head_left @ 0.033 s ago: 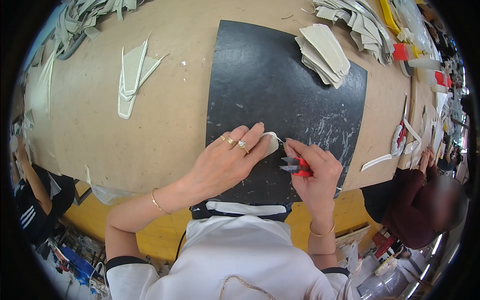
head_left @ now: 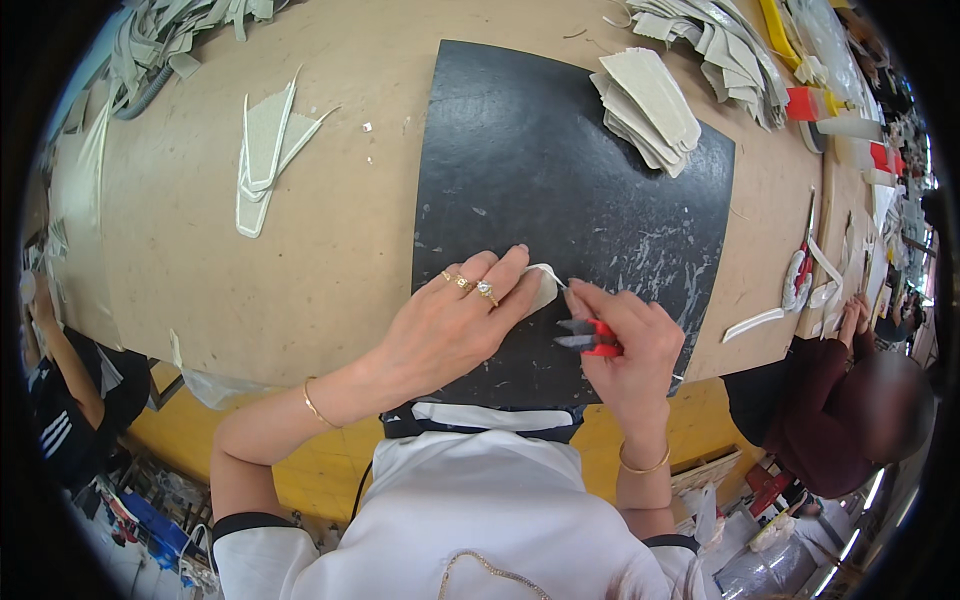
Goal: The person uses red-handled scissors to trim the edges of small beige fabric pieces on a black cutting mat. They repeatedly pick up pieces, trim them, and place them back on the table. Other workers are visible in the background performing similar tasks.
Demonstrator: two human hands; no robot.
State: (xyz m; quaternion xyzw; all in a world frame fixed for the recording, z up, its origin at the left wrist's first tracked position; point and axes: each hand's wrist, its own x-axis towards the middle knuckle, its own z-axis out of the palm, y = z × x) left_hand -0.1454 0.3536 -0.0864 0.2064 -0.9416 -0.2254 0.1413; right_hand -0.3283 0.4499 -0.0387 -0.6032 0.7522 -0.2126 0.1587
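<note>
Under the fingers of my left hand (head_left: 462, 308), a small beige piece with a rounded white edge (head_left: 543, 291) is held against the black mat (head_left: 500, 150). Most of the piece is hidden by that hand. Just right of it is my right hand (head_left: 632, 340), with thread snips (head_left: 598, 340) tucked in its closed fingers. Their red handles show, and the dark blades point left. Thumb and forefinger of this hand pinch at the end of a thin white strip (head_left: 560, 283) along the piece's edge.
A stack of beige tapered pieces (head_left: 650, 110) lies on the mat's far right. White-edged pieces (head_left: 265, 150) overlap on the table at left. Heaps of grey-beige pieces are at both far corners. Red-handled scissors (head_left: 798, 270) lie at right, near a person in maroon (head_left: 830, 420).
The snips have tilted and shifted slightly left in my right hand, whose fingertips moved a little toward the piece. My left hand stays put.
</note>
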